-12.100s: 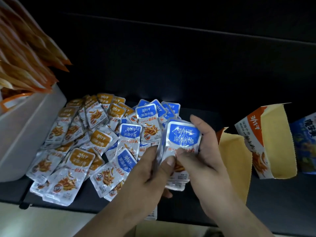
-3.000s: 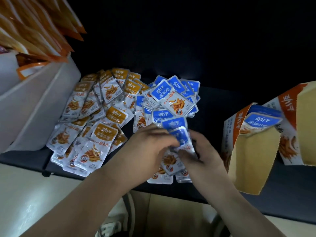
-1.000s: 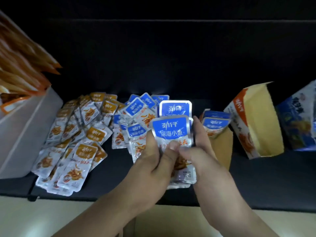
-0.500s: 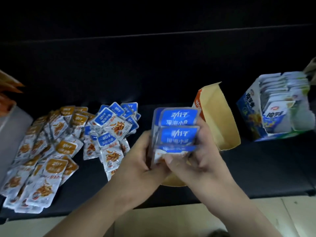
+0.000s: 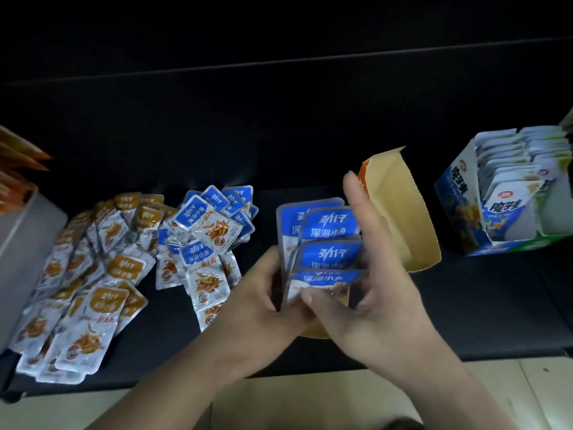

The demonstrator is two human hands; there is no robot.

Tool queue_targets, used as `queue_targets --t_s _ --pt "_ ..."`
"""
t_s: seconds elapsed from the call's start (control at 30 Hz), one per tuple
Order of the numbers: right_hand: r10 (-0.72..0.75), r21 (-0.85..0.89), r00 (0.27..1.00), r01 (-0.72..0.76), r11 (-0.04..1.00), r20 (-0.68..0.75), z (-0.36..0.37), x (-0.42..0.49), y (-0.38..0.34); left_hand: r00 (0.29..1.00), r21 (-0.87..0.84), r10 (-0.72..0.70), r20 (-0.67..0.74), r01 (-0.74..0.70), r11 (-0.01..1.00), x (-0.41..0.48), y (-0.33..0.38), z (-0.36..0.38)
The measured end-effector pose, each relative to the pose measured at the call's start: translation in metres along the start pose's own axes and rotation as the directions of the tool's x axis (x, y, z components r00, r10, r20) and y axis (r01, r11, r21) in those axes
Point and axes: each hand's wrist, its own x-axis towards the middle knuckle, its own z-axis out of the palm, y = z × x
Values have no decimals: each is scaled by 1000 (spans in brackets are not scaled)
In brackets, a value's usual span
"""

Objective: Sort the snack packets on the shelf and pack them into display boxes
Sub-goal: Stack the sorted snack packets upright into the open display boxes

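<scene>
Both grips hold a fanned stack of blue packets (image 5: 324, 243): the left grip (image 5: 263, 302) curls round its left edge, and the right grip (image 5: 383, 293) pinches its lower corner, forefinger lifted. An open display box (image 5: 400, 212) stands just behind the right grip. Held this loosely, the slick packets may slide apart and spill onto the shelf (image 5: 480, 305), or snag the box rim.

blue packets (image 5: 331, 225): 劲仔 深海小鱼 | orange packets (image 5: 110, 298): 劲仔 | blue-white display box (image 5: 455, 193): 魔芋爽
</scene>
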Motion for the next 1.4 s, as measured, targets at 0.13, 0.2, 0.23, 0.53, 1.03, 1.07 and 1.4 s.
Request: queue_targets --t_s 0.13,0.2,0.23,0.53,1.03,1.07,1.4 --pt "114 28 993 -115 993 37 -6 -1 -7 999 -1 -48 -2 48 999 -6 2 -1" --pt "175 59 982 -179 982 66 -4 -2 -10 998 11 -55 -4 55 998 -9 1 -2" --pt "193 56 980 -196 979 58 -3 -2 -11 999 -4 -54 -2 54 999 -10 4 -2" --pt "350 270 936 -348 898 43 22 -1 -12 994 -43 -56 91 60 997 -23 5 -1" --pt "324 -26 917 -327 945 233 -12 7 -25 999 -47 13 31 -11 999 -15 -2 -7" --pt "311 -39 925 -310 950 219 -16 8 -24 1000 -20 23 18 -22 1000 -11 -1 -3" --pt "230 -29 969 -234 972 -88 -30 12 13 985 424 158 -72 -114 898 30 -6 2"
